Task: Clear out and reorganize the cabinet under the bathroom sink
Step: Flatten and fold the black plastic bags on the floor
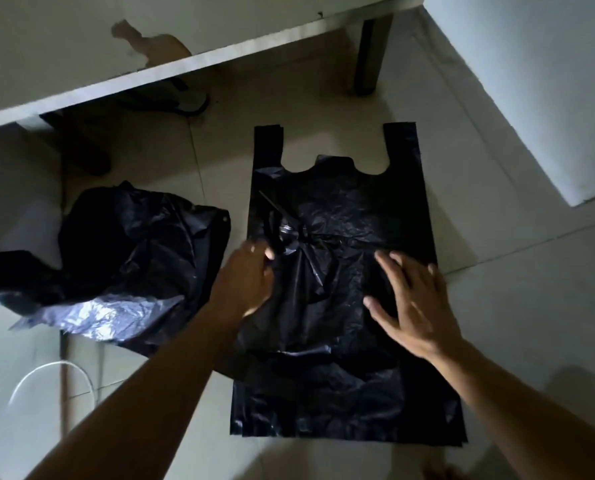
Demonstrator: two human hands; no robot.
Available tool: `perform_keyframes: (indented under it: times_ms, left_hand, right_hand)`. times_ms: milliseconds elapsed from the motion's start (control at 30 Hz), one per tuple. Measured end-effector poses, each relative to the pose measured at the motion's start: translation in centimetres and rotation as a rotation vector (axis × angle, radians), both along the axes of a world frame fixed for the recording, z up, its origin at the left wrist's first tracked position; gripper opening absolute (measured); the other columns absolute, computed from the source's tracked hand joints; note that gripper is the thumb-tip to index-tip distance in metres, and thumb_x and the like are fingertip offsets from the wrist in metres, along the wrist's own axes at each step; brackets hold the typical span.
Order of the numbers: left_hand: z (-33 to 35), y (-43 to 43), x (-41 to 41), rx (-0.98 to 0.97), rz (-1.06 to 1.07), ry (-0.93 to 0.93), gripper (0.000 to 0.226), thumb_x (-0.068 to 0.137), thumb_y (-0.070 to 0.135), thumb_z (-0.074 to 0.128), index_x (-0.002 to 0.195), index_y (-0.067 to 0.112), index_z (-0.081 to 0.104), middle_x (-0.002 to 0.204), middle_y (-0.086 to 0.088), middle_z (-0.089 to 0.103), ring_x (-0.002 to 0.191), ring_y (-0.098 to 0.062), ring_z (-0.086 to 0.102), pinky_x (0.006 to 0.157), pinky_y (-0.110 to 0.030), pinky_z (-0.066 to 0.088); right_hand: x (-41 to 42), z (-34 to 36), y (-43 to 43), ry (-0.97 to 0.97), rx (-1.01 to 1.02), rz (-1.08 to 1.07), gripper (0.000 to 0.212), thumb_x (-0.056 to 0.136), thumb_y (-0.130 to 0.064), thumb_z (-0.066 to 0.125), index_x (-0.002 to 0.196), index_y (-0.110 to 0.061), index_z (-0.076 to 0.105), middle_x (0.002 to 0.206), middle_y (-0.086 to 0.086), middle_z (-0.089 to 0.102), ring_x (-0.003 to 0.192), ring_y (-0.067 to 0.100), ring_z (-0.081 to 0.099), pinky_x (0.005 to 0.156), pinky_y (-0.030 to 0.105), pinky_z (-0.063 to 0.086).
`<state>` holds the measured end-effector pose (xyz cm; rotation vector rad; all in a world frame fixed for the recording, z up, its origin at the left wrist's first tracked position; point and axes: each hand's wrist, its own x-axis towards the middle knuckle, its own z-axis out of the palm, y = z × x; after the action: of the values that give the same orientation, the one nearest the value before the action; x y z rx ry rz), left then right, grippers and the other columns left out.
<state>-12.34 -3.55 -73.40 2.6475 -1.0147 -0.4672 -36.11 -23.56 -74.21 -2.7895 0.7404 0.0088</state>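
A black plastic carrier bag (344,209) lies flat on the tiled floor, its two handles pointing away from me. My left hand (246,284) is at the bag's left edge, fingers closed on a gathered fold of the plastic. My right hand (410,303) rests flat on the bag's right half with fingers spread. To the left lies a heap of crumpled black bags (133,258), with a shiny patch at its near side.
A low white table (123,81) stands at the back, one leg (369,53) at the right. A sandal (185,102) lies under it. A white wall corner (545,98) is at the right. A white curved cord (46,372) lies at the near left.
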Motion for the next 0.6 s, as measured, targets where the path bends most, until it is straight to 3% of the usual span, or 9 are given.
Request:
perform_keyframes:
  times_ms: [67,167,267,400,467,533,600]
  left_hand:
    - [-0.5,1.7,-1.3,0.131,-0.214,-0.121,0.043,0.085,0.033,0.063,0.126,0.022,0.057,0.127,-0.008,0.055,0.110,-0.033,0.056,0.087,-0.047,0.048]
    - [-0.2,3.1,-1.5,0.227,-0.305,-0.273,0.053,0.084,0.042,0.065,0.133,0.025,0.056,0.133,-0.002,0.057,0.120,-0.028,0.054,0.099,-0.061,0.037]
    - [0.8,3.6,-1.3,0.303,-0.353,-0.344,0.046,0.085,0.046,0.061,0.127,0.028,0.061,0.119,0.002,0.067,0.116,-0.024,0.057,0.106,-0.070,0.023]
    - [2.0,2.6,-1.5,0.378,-0.349,-0.316,0.034,0.091,0.051,0.044,0.114,0.035,0.063,0.096,0.005,0.070,0.102,-0.018,0.061,0.112,-0.063,0.013]
    - [2.0,2.2,-1.4,0.364,-0.332,-0.313,0.035,0.092,0.050,0.042,0.111,0.032,0.065,0.102,0.003,0.069,0.101,-0.020,0.060,0.109,-0.056,0.023]
    - [1.6,1.9,-1.5,0.278,-0.316,-0.309,0.040,0.090,0.046,0.050,0.122,0.024,0.059,0.123,-0.004,0.060,0.113,-0.026,0.055,0.100,-0.052,0.037]
    - [1.5,1.6,-1.9,0.282,-0.317,-0.272,0.057,0.089,0.049,0.051,0.140,0.025,0.044,0.144,-0.005,0.047,0.132,-0.028,0.043,0.103,-0.057,0.033]
  right_hand:
    - [-1.5,-0.2,0.4,0.207,0.063,0.112,0.102,0.080,-0.081,0.043,0.158,-0.036,-0.004,0.166,0.006,0.009,0.151,0.031,0.015,0.119,0.058,0.016]
    - [-2.2,-0.1,-0.5,0.379,0.133,0.134,0.118,0.072,-0.089,0.046,0.149,-0.041,-0.029,0.165,0.002,-0.023,0.153,0.029,-0.015,0.121,0.060,0.005]
    - [-2.0,0.6,-1.5,0.453,0.142,0.131,0.125,0.068,-0.089,0.052,0.147,-0.042,-0.033,0.162,0.001,-0.029,0.151,0.028,-0.020,0.119,0.062,0.001]
    - [-1.8,1.2,-2.1,0.554,0.131,0.151,0.131,0.067,-0.085,0.060,0.147,-0.041,-0.034,0.161,0.002,-0.032,0.151,0.029,-0.021,0.118,0.063,-0.002]
    - [-1.7,1.4,-2.2,0.579,0.127,0.159,0.132,0.067,-0.084,0.062,0.147,-0.040,-0.033,0.161,0.003,-0.033,0.151,0.030,-0.021,0.118,0.064,-0.002]
    - [-1.6,1.8,-2.3,0.592,0.123,0.168,0.133,0.066,-0.082,0.064,0.147,-0.040,-0.033,0.160,0.003,-0.034,0.151,0.030,-0.020,0.118,0.065,-0.001]
    - [-1.5,1.9,-2.4,0.601,0.119,0.165,0.134,0.065,-0.082,0.065,0.148,-0.040,-0.032,0.160,0.004,-0.033,0.151,0.030,-0.019,0.118,0.065,-0.001]
